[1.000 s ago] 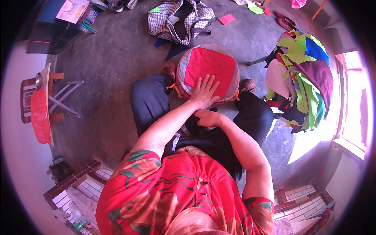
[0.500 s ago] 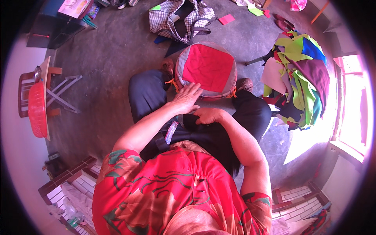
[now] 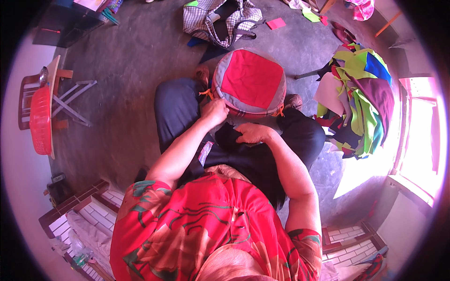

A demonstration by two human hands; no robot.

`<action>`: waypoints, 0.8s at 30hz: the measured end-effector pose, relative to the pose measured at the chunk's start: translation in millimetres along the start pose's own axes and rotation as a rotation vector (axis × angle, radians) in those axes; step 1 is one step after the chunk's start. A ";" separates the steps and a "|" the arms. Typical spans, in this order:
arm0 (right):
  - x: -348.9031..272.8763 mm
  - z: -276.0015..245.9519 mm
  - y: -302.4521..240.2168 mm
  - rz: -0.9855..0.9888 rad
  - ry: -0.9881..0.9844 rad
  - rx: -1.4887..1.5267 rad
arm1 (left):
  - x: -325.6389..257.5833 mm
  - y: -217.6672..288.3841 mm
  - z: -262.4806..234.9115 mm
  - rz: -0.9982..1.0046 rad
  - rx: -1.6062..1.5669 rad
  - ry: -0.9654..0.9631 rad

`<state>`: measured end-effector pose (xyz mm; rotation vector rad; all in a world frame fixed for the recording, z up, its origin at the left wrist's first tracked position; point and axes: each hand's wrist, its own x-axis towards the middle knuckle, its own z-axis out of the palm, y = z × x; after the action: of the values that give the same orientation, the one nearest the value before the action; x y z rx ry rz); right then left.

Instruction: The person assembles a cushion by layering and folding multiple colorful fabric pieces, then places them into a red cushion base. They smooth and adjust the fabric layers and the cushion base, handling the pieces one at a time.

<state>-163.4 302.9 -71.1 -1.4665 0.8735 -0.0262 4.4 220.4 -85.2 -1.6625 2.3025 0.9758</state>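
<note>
At the left grip [image 3: 213,114], the fingers are curled tight and closed on the near left rim of the cushion [image 3: 253,78], the thumb tucked in alongside. Just ahead of that grip, then, the cushion is found: red on top, edged in grey, set between two brown shoes [image 3: 202,74]. One orange tie [image 3: 206,93] is seen just beside the left grip's fingers; another [image 3: 281,111] is shown beyond the right grip [image 3: 253,133]. And that right grip? It is held low over the lap, apart from the cushion, fingers half bent over dark cloth [image 3: 228,135]; whether the cloth is actually clasped cannot be told.

On to the containers: well ahead of both grips, a checked bag [image 3: 199,21] is left gaping, its inside mostly dark, a pale scrap [image 3: 215,18] visible in the mouth. Far to the left, a red basket [image 3: 41,122] is seen by a wooden board [image 3: 55,84]; its contents cannot be made out.

Now the edges: the left grip is flanked by one dark trouser knee [image 3: 176,100], the right grip by the other. Beyond the left knee, grey floor [image 3: 122,89] is stretched out toward a folding stand [image 3: 75,103]. To the right of the right grip, past the knee, room is bounded by a heap of scraps [image 3: 358,100], with the window [image 3: 424,136] behind it.
</note>
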 end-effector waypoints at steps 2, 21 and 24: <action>-0.6 0.0 -2.0 0.001 0.002 0.003 | 15.4 -17.5 4.1 -0.151 -0.143 -0.046; -3.0 -2.5 -9.1 0.050 0.071 -0.122 | 51.1 -39.4 31.8 -0.358 -0.260 0.067; -6.5 -6.3 -10.9 0.079 0.033 -0.095 | 47.2 -32.0 29.1 -0.409 -0.471 0.042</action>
<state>-166.0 299.1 -57.7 -1.5227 0.9697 0.0510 7.6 193.6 -143.3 -2.2236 1.7196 1.4582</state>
